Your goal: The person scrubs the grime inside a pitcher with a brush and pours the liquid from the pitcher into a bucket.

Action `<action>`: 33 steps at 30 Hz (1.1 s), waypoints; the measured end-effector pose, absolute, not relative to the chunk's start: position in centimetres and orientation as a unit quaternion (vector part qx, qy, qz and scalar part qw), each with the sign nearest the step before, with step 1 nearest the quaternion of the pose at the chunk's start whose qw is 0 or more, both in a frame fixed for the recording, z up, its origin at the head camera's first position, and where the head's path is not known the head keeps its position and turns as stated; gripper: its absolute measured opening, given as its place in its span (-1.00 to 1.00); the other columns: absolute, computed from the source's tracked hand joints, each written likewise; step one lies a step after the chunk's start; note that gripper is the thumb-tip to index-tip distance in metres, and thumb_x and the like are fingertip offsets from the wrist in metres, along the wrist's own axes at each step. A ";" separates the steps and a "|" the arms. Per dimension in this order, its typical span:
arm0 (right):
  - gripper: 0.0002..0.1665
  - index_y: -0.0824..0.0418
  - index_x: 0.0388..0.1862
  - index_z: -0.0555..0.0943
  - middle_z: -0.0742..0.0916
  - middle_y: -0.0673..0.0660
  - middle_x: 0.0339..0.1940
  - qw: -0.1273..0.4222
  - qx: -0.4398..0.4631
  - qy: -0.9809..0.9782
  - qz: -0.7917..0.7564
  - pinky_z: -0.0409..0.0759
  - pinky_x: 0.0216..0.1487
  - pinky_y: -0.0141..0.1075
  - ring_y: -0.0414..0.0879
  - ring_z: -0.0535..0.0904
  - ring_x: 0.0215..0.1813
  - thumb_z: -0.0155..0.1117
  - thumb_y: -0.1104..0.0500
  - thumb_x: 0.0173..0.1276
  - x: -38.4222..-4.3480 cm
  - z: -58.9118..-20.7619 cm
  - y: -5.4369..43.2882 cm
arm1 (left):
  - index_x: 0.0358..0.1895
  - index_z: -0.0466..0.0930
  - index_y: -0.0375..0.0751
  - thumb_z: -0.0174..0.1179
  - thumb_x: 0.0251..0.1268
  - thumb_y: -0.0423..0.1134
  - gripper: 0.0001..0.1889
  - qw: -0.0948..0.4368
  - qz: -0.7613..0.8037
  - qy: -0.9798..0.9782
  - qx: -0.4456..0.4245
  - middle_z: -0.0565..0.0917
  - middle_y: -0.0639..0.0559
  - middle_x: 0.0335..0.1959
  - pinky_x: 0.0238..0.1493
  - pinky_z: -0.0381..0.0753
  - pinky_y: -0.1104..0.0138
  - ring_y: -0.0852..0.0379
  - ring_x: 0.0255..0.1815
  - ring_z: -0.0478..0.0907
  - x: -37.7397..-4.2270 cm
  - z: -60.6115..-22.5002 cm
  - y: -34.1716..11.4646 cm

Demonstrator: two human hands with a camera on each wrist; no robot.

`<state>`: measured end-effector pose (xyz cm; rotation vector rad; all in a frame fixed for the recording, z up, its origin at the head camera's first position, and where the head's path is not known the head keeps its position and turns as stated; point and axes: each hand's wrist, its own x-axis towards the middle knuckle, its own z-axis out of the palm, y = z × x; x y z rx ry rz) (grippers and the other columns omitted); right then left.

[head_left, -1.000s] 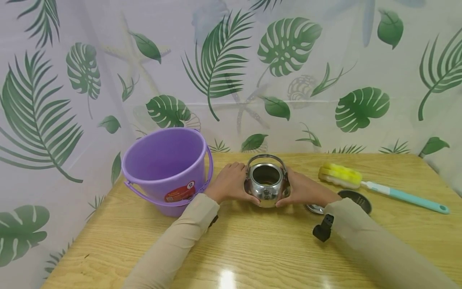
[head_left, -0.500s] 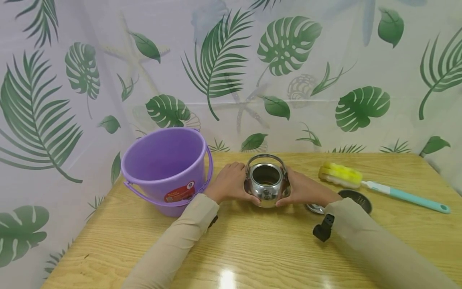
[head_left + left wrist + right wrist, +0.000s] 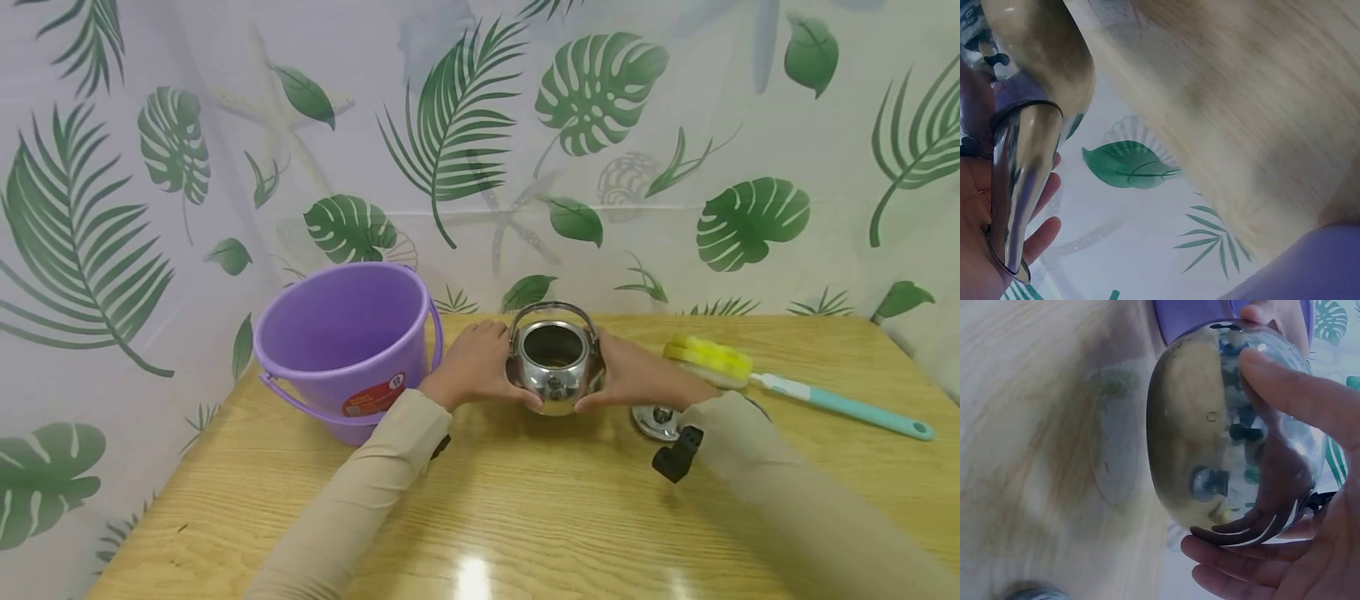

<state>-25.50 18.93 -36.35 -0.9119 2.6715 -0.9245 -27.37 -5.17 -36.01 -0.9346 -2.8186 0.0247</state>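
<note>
Between both hands is a small shiny steel kettle (image 3: 555, 385), lidless, with its arched handle (image 3: 552, 306) standing up. My left hand (image 3: 480, 367) grips its left side, thumb toward the front. In the left wrist view, the fingers lie around the kettle's tapered spout (image 3: 1022, 181). My right hand (image 3: 633, 375) holds the opposite side, thumb and fingers spread around the round body. The kettle is raised off the table; in the right wrist view, bare wood shows beside its base. A steel lid (image 3: 657, 422) lies by the right wrist.
A purple bucket (image 3: 337, 383) stands left, close to the left hand. At the right lies a yellow sponge brush (image 3: 708, 360) with a turquoise handle (image 3: 862, 413). The right sleeve covers most of a dark round item. A leaf-print sheet (image 3: 480, 167) hangs behind the wooden table (image 3: 525, 508).
Both hands have lifted the kettle slightly up from the table. More of the lid shows beside the right wrist, while the right sleeve now hides most of the dark perforated strainer.
</note>
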 end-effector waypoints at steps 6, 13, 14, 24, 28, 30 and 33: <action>0.18 0.24 0.38 0.03 0.70 -0.02 -0.36 0.096 -0.320 0.887 -0.319 0.56 -0.02 -0.15 -0.23 0.65 -0.27 0.54 -0.02 -0.08 -25.4 -35.1 19.0 | 0.12 0.45 -0.26 0.18 -0.43 0.60 0.09 0.081 0.000 -0.948 -0.307 0.57 -0.02 -0.06 0.13 0.44 0.22 0.06 0.01 0.48 -27.0 -35.0 -5.1; 0.09 0.31 0.29 0.10 0.69 0.03 -0.33 0.087 -0.326 0.890 -0.306 0.54 0.00 -0.15 -0.23 0.65 -0.26 0.53 -0.01 -0.07 -25.0 -32.6 19.2 | 0.11 0.45 -0.26 0.21 -0.43 0.58 0.08 0.090 -0.023 -0.947 -0.307 0.59 -0.05 -0.10 0.05 0.50 0.22 0.05 -0.04 0.50 -26.2 -32.8 -5.0; 0.08 0.29 0.28 0.11 0.69 0.02 -0.33 0.086 -0.322 0.893 -0.303 0.52 0.02 -0.14 -0.23 0.65 -0.25 0.54 -0.02 -0.08 -24.9 -32.2 19.2 | 0.09 0.45 -0.27 0.22 -0.42 0.57 0.07 0.090 -0.025 -0.947 -0.306 0.59 -0.05 -0.11 0.04 0.50 0.22 0.05 -0.05 0.49 -26.1 -32.4 -5.0; 0.10 0.30 0.25 0.10 0.70 -0.05 -0.42 0.055 -0.325 0.914 -0.238 0.47 0.07 -0.08 -0.22 0.64 -0.23 0.53 -0.10 -0.09 -24.5 -27.6 18.7 | -0.04 0.49 -0.29 0.22 -0.40 0.56 -0.01 0.099 -0.018 -0.953 -0.287 0.56 -0.05 -0.18 0.04 0.46 0.16 0.04 -0.08 0.45 -24.4 -28.0 -5.5; 0.07 0.26 0.27 0.10 0.69 -0.01 -0.42 0.050 -0.349 0.902 -0.248 0.45 0.05 -0.11 -0.22 0.63 -0.29 0.54 -0.02 -0.08 -24.6 -26.0 18.1 | -0.06 0.50 -0.29 0.17 -0.38 0.59 0.00 0.112 0.008 -0.953 -0.280 0.55 -0.05 -0.18 0.02 0.48 0.17 0.03 -0.09 0.45 -24.0 -26.4 -6.1; 0.07 0.27 0.27 0.10 0.69 -0.01 -0.43 0.043 -0.357 0.900 -0.246 0.45 0.05 -0.13 -0.24 0.62 -0.32 0.54 0.00 -0.08 -24.7 -25.3 17.8 | -0.06 0.50 -0.31 0.17 -0.35 0.58 -0.01 0.118 0.012 -0.952 -0.281 0.55 -0.06 -0.18 0.03 0.48 0.17 0.02 -0.09 0.46 -23.7 -25.6 -6.5; 0.05 0.32 0.25 0.12 0.69 -0.02 -0.45 0.027 -0.363 0.902 -0.232 0.47 0.04 -0.14 -0.25 0.61 -0.33 0.55 0.03 -0.08 -24.7 -24.2 17.2 | -0.02 0.48 -0.34 0.18 -0.33 0.56 0.01 0.124 0.008 -0.952 -0.279 0.54 -0.09 -0.15 0.07 0.46 0.14 -0.01 -0.06 0.46 -23.5 -24.5 -7.1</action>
